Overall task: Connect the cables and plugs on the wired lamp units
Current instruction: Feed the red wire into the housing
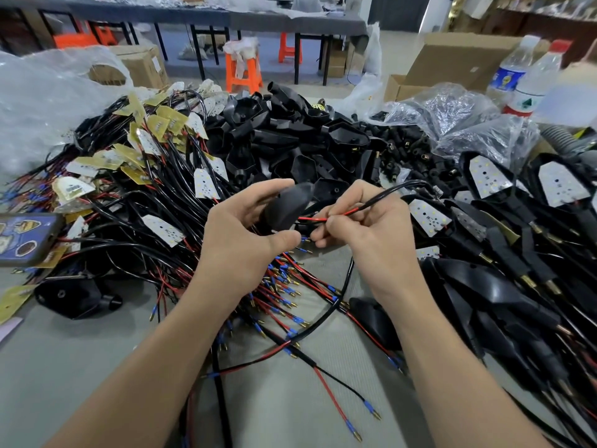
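Over the left half of the grey worktop [97, 367], a tangled heap of wired LED boards [135, 176], red and black leads tipped blue and brass. Towards the far edge, a pile of black housings [274, 137]; along the right edge, assembled lamp units [517, 253]. At a clear bag [452, 105], small black plugs [410, 147]. Two water bottles [533, 85], far right corner. Mid-worktop, left hand [239, 234] curled round one housing [287, 202]; right hand [371, 227] fingers [339, 221] pinching a cable's [381, 197] red wire [323, 218].

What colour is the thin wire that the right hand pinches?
The wire is red; head view.
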Action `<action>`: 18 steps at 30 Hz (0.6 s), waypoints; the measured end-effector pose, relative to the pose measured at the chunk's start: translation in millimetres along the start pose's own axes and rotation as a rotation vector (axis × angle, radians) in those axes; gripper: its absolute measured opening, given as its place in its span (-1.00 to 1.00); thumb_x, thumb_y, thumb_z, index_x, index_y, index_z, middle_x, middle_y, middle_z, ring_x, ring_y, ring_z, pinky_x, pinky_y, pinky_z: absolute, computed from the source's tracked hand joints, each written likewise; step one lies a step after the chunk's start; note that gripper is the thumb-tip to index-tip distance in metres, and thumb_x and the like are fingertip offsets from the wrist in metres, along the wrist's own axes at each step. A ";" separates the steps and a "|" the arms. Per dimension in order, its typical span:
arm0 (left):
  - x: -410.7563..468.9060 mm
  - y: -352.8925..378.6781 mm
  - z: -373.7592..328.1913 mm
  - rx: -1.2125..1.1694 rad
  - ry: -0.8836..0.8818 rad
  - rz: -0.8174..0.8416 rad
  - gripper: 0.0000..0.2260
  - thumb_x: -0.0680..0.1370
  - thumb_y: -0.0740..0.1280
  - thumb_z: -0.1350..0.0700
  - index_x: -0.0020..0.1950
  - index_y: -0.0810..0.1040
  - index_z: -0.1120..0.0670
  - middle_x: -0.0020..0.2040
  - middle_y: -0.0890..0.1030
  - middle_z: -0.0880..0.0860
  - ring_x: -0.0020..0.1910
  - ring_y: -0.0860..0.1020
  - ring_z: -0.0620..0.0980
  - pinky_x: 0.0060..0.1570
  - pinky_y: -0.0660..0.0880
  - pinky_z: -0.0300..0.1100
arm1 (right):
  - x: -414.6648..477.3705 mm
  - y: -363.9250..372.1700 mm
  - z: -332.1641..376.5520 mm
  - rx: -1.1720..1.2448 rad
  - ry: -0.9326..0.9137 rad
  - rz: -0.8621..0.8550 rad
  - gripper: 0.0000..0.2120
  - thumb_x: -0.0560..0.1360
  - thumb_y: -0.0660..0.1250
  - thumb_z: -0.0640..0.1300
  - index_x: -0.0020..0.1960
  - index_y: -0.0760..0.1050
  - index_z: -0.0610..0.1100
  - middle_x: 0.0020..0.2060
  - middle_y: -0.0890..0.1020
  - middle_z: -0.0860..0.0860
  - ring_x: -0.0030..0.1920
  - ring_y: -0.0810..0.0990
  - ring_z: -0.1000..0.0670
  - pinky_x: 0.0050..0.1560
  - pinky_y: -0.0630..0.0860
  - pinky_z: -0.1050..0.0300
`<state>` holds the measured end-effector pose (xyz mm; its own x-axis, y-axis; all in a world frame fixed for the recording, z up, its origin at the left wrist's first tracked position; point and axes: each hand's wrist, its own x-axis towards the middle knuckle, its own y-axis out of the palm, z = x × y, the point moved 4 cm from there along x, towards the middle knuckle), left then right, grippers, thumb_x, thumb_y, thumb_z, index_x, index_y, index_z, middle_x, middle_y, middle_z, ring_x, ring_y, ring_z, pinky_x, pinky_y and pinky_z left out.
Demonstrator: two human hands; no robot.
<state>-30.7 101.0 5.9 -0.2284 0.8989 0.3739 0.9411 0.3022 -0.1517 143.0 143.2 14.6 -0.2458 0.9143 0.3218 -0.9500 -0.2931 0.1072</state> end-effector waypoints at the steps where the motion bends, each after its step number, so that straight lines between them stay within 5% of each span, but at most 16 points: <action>1: -1.2 -0.9 -3.3 0.106 0.031 -0.027 -0.39 0.32 0.60 0.37 0.23 0.66 -0.18 0.08 0.71 -0.28 0.11 0.66 -0.24 0.17 0.56 -0.29 | 0.1 1.2 -0.4 -0.011 -0.011 -0.005 -0.71 0.39 0.22 -0.50 -0.26 0.48 -0.13 -0.35 0.67 -0.16 -0.35 0.68 -0.12 -0.30 0.60 0.09; 4: -9.6 1.4 -15.6 0.409 0.215 -0.078 -0.38 0.35 0.60 0.27 0.31 0.62 -0.21 0.17 0.61 -0.41 0.26 0.52 -0.38 0.32 0.49 -0.22 | 0.8 1.7 -1.5 -0.095 -0.026 -0.066 -0.69 0.44 0.32 -0.49 -0.26 0.48 -0.10 -0.39 0.65 -0.15 -0.38 0.68 -0.14 -0.30 0.63 -0.05; 7: -15.0 5.2 -19.0 0.498 0.338 -0.099 -0.39 0.37 0.61 0.25 0.36 0.61 -0.14 0.26 0.58 -0.32 0.32 0.49 -0.34 0.39 0.43 -0.19 | 1.0 1.2 -0.5 -0.050 -0.012 -0.146 -0.68 0.47 0.38 -0.48 -0.28 0.50 -0.10 -0.43 0.62 -0.15 -0.41 0.67 -0.14 -0.32 0.64 -0.07; 9: -12.6 4.9 -17.2 0.366 0.260 -0.100 -0.40 0.37 0.60 0.25 0.35 0.62 -0.13 0.22 0.64 -0.30 0.26 0.57 -0.32 0.31 0.44 -0.36 | 1.5 2.0 -0.3 0.094 0.031 -0.158 -0.70 0.49 0.30 -0.53 -0.24 0.50 -0.16 -0.41 0.64 -0.13 -0.38 0.69 -0.10 -0.32 0.64 0.07; 12: -4.6 3.7 -8.1 0.061 0.067 -0.084 -0.42 0.39 0.57 0.36 0.30 0.63 -0.12 0.11 0.72 -0.20 0.13 0.67 -0.21 0.17 0.55 -0.30 | 4.6 3.8 -0.1 0.222 0.091 -0.125 -0.72 0.54 0.25 -0.52 -0.19 0.47 -0.18 -0.32 0.69 -0.12 -0.30 0.72 -0.08 -0.24 0.67 0.10; 16: 2.4 -4.7 3.7 -0.076 -0.027 -0.124 -0.39 0.34 0.53 0.50 0.19 0.66 -0.11 0.01 0.74 -0.16 0.07 0.68 -0.17 0.08 0.56 -0.31 | 14.6 26.0 12.0 0.033 0.044 0.154 -0.77 0.55 0.24 -0.44 -0.13 0.47 -0.13 -0.27 0.68 -0.20 -0.22 0.72 -0.07 -0.08 0.69 -0.02; 18: 2.7 -6.3 6.6 -0.081 -0.039 -0.127 -0.37 0.33 0.53 0.51 0.15 0.66 -0.15 0.03 0.75 -0.14 0.09 0.69 -0.15 0.11 0.56 -0.29 | 20.5 33.9 19.8 -0.133 -0.029 0.145 -0.78 0.51 0.23 -0.37 -0.15 0.51 -0.08 -0.32 0.68 -0.13 -0.21 0.73 -0.11 -0.04 0.70 -0.16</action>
<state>-38.9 103.6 1.8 -0.3550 0.8671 0.3493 0.9206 0.3892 -0.0307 109.6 146.5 43.5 -0.3778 0.8564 0.3518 -0.9227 -0.3796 -0.0669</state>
